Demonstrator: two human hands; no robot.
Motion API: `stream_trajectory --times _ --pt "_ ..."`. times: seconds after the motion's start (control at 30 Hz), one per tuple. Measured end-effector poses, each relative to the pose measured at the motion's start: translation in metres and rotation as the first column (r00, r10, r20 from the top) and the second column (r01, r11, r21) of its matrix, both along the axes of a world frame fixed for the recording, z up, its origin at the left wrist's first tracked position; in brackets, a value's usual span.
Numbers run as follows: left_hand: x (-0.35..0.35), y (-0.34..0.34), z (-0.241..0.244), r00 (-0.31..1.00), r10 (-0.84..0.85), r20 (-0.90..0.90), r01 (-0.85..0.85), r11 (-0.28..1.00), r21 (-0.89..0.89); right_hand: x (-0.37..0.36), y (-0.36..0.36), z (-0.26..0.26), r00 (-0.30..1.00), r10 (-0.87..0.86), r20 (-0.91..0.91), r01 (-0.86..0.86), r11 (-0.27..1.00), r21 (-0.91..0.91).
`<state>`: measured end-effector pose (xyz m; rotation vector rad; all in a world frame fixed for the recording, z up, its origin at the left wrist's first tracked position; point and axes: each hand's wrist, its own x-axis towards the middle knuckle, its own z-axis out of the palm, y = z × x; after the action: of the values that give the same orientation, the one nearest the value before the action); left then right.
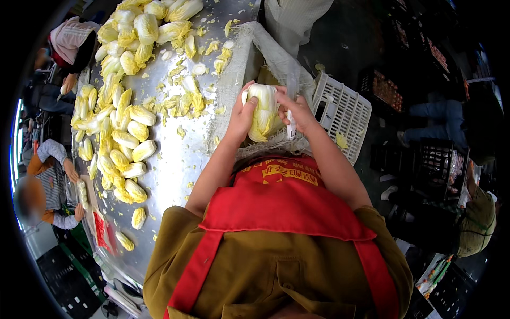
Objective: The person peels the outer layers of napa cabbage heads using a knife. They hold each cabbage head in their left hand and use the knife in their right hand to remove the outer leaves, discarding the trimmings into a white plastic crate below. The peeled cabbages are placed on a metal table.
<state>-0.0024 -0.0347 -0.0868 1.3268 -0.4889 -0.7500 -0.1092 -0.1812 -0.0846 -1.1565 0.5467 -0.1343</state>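
Observation:
My left hand [244, 115] is shut on a napa cabbage [263, 109], with its thumb along the near side and its fingers behind the pale base. The white base points away from me and the yellow leafy end towards me. In my right hand [299, 111] is a white handle [291, 127] that bears writing; whether a blade is joined to it is hidden. Fingers of that hand also touch the cabbage's right side. Beneath both hands, a woven plastic sack [235, 71] lies open over the table's edge.
Several napa cabbages [123, 139] are heaped along the far side of the metal table [175, 159]. Trimmed leaves [185, 101] litter its surface. To my right stands a white plastic crate [350, 107]. A person [55, 179] handles wrapped produce across the table; others stand around.

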Motion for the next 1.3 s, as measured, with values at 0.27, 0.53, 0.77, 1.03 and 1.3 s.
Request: stream_trajectory --times 0.27,0.53,0.77,1.03,1.3 --pt "-0.006 0.003 0.004 0.947 -0.026 0.319 0.022 1.000 0.018 0.006 0.003 0.007 0.996 0.011 -0.088 -0.032 0.970 -0.240" --pt "-0.008 0.000 0.003 0.924 0.188 0.334 -0.177 0.982 -0.062 0.015 0.007 -0.002 0.972 -0.174 -0.158 0.117 0.942 -0.315" --pt "0.006 -0.001 0.002 0.965 0.107 0.239 -0.101 0.994 -0.037 0.004 0.013 0.015 1.000 -0.008 -0.029 0.007 1.000 -0.021" --pt "0.008 -0.001 0.012 0.996 -0.007 -0.092 -0.004 0.993 -0.118 -0.001 0.011 -0.006 0.998 -0.058 0.009 0.059 0.982 -0.181" --pt "0.012 -0.013 0.005 0.995 -0.063 -0.071 0.059 0.996 -0.066 0.006 0.010 -0.020 0.983 -0.175 -0.046 0.164 0.969 -0.187"
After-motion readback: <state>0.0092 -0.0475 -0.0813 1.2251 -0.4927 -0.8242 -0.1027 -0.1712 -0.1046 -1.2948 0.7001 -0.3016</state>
